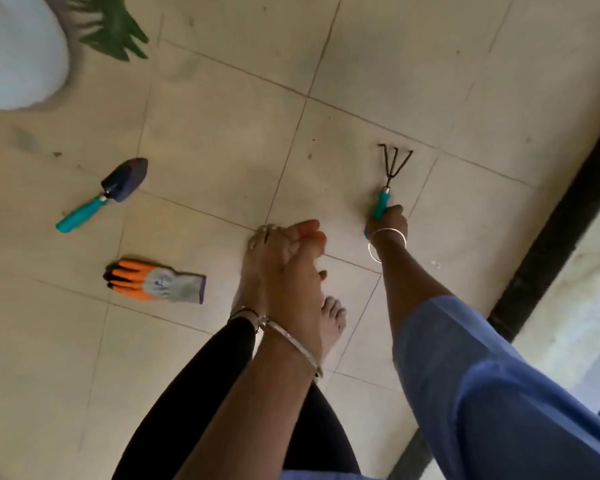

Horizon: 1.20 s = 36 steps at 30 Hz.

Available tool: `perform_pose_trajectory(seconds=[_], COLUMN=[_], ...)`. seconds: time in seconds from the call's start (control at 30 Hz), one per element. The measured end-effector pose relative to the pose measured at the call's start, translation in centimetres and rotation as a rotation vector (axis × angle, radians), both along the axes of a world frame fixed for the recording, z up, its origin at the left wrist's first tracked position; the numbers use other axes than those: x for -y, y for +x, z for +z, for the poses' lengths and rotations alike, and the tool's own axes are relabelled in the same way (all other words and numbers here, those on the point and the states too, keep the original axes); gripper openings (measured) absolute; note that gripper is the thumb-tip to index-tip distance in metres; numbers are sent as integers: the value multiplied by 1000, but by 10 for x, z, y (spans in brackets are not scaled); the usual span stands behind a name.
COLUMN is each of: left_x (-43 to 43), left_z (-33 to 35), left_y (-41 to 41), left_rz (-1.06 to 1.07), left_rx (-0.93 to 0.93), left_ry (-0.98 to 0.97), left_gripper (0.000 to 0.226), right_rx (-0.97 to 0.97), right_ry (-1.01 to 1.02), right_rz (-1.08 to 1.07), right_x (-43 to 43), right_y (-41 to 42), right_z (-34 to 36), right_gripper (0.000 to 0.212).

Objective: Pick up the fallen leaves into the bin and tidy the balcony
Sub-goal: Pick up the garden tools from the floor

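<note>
Balcony floor (222,116) beige-tiled, right hand (388,223) gripping rake (387,180), trowel (108,192), glove (153,280)

Right grip (388,221) clasps rake (380,204) handle, tines beyond it. Left grip (300,251) relaxed, holding nothing. Glove (156,280) and trowel (118,187) lie well left on floor (222,116).

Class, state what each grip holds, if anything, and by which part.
The right grip holds the hand rake by its teal handle. The left grip holds nothing.
</note>
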State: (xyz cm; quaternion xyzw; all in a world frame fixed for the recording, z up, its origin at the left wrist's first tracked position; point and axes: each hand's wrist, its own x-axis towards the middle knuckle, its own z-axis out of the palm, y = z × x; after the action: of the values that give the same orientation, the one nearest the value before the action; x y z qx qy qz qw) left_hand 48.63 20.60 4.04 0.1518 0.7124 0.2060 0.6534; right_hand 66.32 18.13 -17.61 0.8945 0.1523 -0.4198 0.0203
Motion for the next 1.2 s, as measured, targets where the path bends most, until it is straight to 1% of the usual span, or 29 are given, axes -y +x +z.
perform_pose_trajectory(seconds=[0.03, 0.07, 0.13, 0.17, 0.2, 0.27, 0.3, 0.33, 0.37, 0.4, 0.43, 0.47, 0.53, 0.6, 0.63, 0.7, 0.77, 0.83, 0.87, 0.9, 0.93, 0.97, 1.0, 1.03, 1.07, 1.1, 1.13, 1.17, 1.2], left_x=[4, 6, 6, 6, 3, -4, -2, 4, 7, 4, 2, 0, 3, 1, 2, 6, 9, 16, 19, 22, 24, 22, 21, 24, 32, 30, 23, 7, -1], left_z=[0, 2, 14, 15, 15, 12, 8, -4, -5, 6, 24, 34, 42, 46, 48, 47, 37, 33, 33, 26, 40, 17, 8, -13, -27, -35, -29, -12, 3], left_y=[-2, -2, -3, -6, -14, -26, -35, -39, -44, -49, -52, -60, -76, -94, -102, -115, -125, -138, -147, -154, -159, -165, -166, -164, -157, -157, -163, -174, -183], left_rz=[-50, -33, 103, 162, 176, 80, 49, 52, 94, 139, 191, 284, 382, 463, 535, 681, 807, 946, 996, 1057, 1122, 1228, 1317, 1433, 1508, 1550, 1630, 1676, 1637], left_rx=[-15, -39, -17, -7, -7, 16, 31, 36, 45, 36, 29, 78, 122, 146, 184, 226, 144, 59, 28, -32, -70, -106, -97, -19, 85, 201, 161, 91, 94], left_ry=[15, -16, -122, -148, -124, -37, -45, -103, -146, -120, -111, -132, -156, -175, -199, -167, -110, -76, -87, -102, -107, -115, -150, -102, -82, -90, -102, -204, -238], left_gripper=[17, 12, 10, 12, 13, 27, 36, 41, 40, 36, 33, 34, 37, 39, 41, 43, 37, 27, 20, 13, 9, 8, 12, 23, 40, 50, 40, 22, 12], right_rx=[10, 6, -55, -104, -148, -263, -340, -404, -454, -487, -518, -550, -622, -693, -729, -790, -786, -662, -627, -634, -621, -566, -478, -393, -324, -293, -298, -312, -314], right_ry=[-8, -15, -5, 29, 88, 203, 231, 235, 237, 243, 260, 281, 335, 394, 415, 428, 418, 491, 518, 469, 377, 295, 244, 206, 203, 204, 212, 214, 210], right_rz=[11, 7, -62, -134, -213, -444, -540, -549, -475, -356, -221, -66, 212, 376, 434, 518, 573, 715, 744, 675, 655, 702, 818, 941, 1021, 1064, 1104, 1158, 1222], right_x=[-2, -1, -4, -5, -10, -23, -29, -33, -36, -37, -35, -33, -25, -17, -13, -5, 2, 4, 2, -4, -11, -23, -37, -54, -72, -91, -111, -129, -144], right_y=[-4, -6, -15, -21, -30, -46, -57, -67, -78, -87, -95, -106, -127, -150, -165, -189, -203, -214, -220, -225, -229, -237, -241, -249, -257, -267, -280, -293, -310], right_z=[-1, -4, 1, 6, 17, 52, 77, 103, 132, 158, 183, 206, 241, 265, 272, 279, 273, 261, 250, 238, 221, 201, 178, 156, 135, 120, 101, 87, 75], right_gripper=[38, 38, 37, 34, 29, 16, 14, 16, 18, 20, 24, 26, 27, 28, 32, 36, 30, 20, 20, 25, 30, 32, 31, 27, 20, 17, 21, 31, 40])
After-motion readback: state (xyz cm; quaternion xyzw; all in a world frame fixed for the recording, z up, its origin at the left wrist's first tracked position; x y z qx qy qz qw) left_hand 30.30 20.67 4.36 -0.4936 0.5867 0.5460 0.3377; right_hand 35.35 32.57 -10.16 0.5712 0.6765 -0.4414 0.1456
